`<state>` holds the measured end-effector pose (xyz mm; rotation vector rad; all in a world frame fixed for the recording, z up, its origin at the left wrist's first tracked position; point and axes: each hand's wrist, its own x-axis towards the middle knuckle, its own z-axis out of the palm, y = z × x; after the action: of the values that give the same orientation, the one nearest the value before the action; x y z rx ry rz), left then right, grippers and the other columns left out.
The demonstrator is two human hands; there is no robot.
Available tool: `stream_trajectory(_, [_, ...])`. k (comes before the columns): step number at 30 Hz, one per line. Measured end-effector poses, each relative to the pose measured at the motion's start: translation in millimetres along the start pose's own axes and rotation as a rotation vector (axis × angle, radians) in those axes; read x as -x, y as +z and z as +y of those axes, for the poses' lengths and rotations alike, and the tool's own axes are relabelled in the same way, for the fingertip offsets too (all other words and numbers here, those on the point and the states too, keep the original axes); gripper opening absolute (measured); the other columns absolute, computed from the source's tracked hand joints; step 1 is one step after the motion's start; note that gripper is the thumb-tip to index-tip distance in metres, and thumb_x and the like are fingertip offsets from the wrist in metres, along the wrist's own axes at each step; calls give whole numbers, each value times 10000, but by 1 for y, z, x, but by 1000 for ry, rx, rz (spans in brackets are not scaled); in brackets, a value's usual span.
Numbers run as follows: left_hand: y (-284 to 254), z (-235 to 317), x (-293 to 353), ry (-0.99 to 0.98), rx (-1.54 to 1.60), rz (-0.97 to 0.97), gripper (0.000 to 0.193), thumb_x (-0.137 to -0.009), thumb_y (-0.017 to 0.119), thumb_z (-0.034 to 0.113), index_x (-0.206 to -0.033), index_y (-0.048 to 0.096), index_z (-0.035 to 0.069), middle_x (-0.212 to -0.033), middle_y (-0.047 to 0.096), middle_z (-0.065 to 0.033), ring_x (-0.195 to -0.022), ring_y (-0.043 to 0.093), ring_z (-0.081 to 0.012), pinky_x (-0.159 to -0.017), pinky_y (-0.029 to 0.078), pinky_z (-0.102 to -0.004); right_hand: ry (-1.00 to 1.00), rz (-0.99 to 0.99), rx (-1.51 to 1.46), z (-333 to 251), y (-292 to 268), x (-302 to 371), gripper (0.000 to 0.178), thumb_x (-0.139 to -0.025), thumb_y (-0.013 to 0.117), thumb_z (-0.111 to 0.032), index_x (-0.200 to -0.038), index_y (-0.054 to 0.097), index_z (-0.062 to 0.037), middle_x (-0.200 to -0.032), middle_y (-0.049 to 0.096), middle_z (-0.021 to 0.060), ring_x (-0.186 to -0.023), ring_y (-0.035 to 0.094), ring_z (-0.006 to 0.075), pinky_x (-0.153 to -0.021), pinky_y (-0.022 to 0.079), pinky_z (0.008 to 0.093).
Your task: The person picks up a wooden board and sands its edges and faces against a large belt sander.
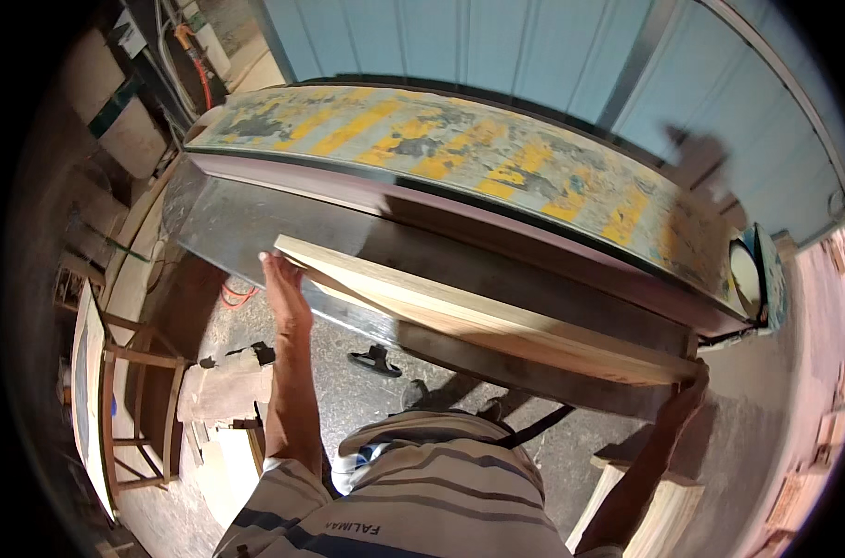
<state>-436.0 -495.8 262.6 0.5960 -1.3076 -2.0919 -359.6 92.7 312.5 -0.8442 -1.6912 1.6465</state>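
Observation:
A long pale wooden board [478, 312] is tilted on edge over the grey metal table [255, 219] of a long machine. My left hand [288, 288] grips its left end, with the thumb near the top corner. At the far right end, my right hand [688, 391] is closed round the board's other end. Some fingers of both hands are hidden by the wood. Behind the board runs a pinkish upright belt [292, 191], under a worn cover [441, 139] with yellow stripes. Whether the board touches the belt or the table, I cannot tell.
A blue corrugated panel [497, 46] stands behind the machine. On the floor to the left is a wooden-framed stand [144, 358], with stacked boards [227, 465] beside it. More boards [664, 507] lie at lower right. A black handwheel [374, 363] sits below the table.

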Motion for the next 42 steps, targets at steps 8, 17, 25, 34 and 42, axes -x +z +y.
stream_trajectory(8, [-14, -10, -19, 356, -682, -312, 435, -904, 401, 279, -1237, 433, 2, -1238, 440, -130, -1085, 454, -242, -895, 374, -337, -246, -92, 197, 33, -26, -15, 273, -886, 426, -275, -1044, 567, -103, -945, 506, 3, -862, 459, 122, -704, 371, 242])
stream_trajectory(17, [10, 9, -6, -34, -240, -71, 524, -879, 445, 409, -1265, 394, 59, -1275, 436, -81, -1117, 434, -184, -956, 284, -338, -38, 49, 3, -1, -10, 6, 412, -879, 350, -381, -977, 600, -69, -934, 549, 15, -864, 469, 121, -765, 363, 270])
stream_trajectory(25, [5, 12, -6, -13, -295, -89, 582, -876, 426, 474, -1287, 363, 67, -1269, 448, -76, -1132, 426, -180, -935, 302, -332, -33, 28, -76, -5, -11, 16, 435, -894, 356, -377, -1013, 591, -30, -984, 566, 56, -910, 492, 153, -823, 368, 290])
stream_trajectory(34, [-24, 4, -31, -71, -198, -77, 583, -876, 429, 485, -1268, 390, 54, -1242, 473, -68, -1133, 443, -195, -942, 307, -339, -144, -51, 101, -1, -16, 10, 400, -906, 364, -365, -990, 598, -52, -948, 542, 39, -883, 472, 135, -793, 383, 269])
stream_trajectory(42, [-3, 10, -10, -64, -168, -1, 553, -852, 481, 467, -1233, 443, 67, -1186, 527, -66, -1111, 474, -193, -930, 323, -322, -37, -3, -220, -5, -20, 13, 434, -918, 324, -373, -995, 586, -36, -951, 567, 59, -896, 505, 148, -832, 393, 281])
